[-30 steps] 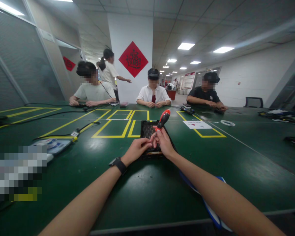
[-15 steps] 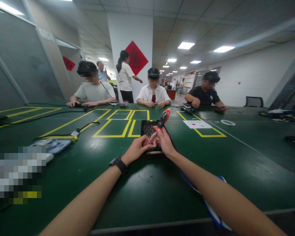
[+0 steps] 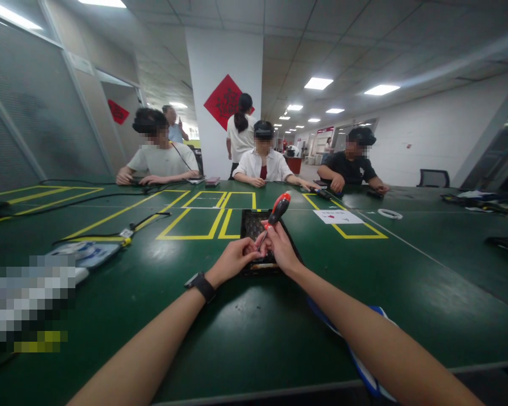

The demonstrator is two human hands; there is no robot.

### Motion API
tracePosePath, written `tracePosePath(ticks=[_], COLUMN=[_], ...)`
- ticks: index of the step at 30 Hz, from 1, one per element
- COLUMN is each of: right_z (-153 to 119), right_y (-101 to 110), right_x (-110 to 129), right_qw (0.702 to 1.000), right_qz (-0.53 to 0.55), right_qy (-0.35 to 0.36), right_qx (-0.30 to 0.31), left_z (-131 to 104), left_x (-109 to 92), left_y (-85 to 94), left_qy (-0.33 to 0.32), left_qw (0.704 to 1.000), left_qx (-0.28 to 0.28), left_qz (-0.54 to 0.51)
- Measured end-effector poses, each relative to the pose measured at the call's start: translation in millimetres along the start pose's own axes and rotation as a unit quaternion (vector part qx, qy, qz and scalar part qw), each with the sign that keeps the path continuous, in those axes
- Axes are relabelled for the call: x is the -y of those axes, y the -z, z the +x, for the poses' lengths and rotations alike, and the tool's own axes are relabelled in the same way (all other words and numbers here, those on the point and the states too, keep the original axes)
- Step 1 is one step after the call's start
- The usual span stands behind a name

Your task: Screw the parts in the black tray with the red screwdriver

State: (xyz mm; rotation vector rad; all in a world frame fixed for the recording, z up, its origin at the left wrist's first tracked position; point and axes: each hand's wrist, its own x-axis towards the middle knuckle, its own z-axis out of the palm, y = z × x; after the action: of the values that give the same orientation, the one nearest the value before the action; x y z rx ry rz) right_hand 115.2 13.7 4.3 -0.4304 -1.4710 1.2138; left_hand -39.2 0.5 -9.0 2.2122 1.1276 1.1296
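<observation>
A screwdriver (image 3: pixel 278 210) with a red and black handle leans up to the right, its metal shaft pointing down to the left. My right hand (image 3: pixel 281 248) is closed on it near where the handle meets the shaft. My left hand (image 3: pixel 237 258) is closed, its fingertips pinched together by the lower end of the shaft. Whether those fingers grip the tip or some small part is too small to make out. Both hands are over a black tray-like case (image 3: pixel 249 223) with a dark, patterned inside. Much of the case is hidden by my hands.
Yellow tape rectangles (image 3: pixel 186 225) mark the green table (image 3: pixel 152 338). A printed paper sheet (image 3: pixel 337 217) and a white ring (image 3: pixel 390 214) lie to the right. A blue-edged item (image 3: pixel 364 366) is partly under my right forearm. Co-workers sit across the table. Cables (image 3: pixel 110 231) lie left.
My hands and the screwdriver keep nearly the same pose over the case. Across the table, a standing person has moved right, and the middle seated co-worker has stretched an arm sideways.
</observation>
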Motion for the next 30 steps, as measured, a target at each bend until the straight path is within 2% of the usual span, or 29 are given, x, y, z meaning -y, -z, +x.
tracePosePath(ticks=[5,12,18,24,30], right_z=[0.3,0.5,0.8,0.0,0.4], right_y=[0.1,-0.3,2.2,1.5,1.2], right_x=[-0.3,-2.4,-3.7,-2.3,-1.5], right_qw=[1.0,1.0,1.0,1.0,1.0], right_qz=[0.005,0.006,0.008,0.001,0.009], right_qy=[-0.008,0.003,-0.002,0.009,-0.004], right_qx=[0.003,0.008,0.012,0.002,0.01], left_z=[-0.5,0.0,-0.4,-0.1,-1.0], left_x=[1.0,1.2,1.0,1.6,-1.2], left_y=[0.7,-0.9,-0.1,-3.4,-0.7], left_qy=[-0.014,0.005,-0.017,0.006,-0.01], left_qw=[1.0,1.0,1.0,1.0,1.0], left_qx=[0.02,-0.009,0.017,-0.009,0.022], left_qz=[-0.013,-0.01,-0.012,-0.01,-0.015])
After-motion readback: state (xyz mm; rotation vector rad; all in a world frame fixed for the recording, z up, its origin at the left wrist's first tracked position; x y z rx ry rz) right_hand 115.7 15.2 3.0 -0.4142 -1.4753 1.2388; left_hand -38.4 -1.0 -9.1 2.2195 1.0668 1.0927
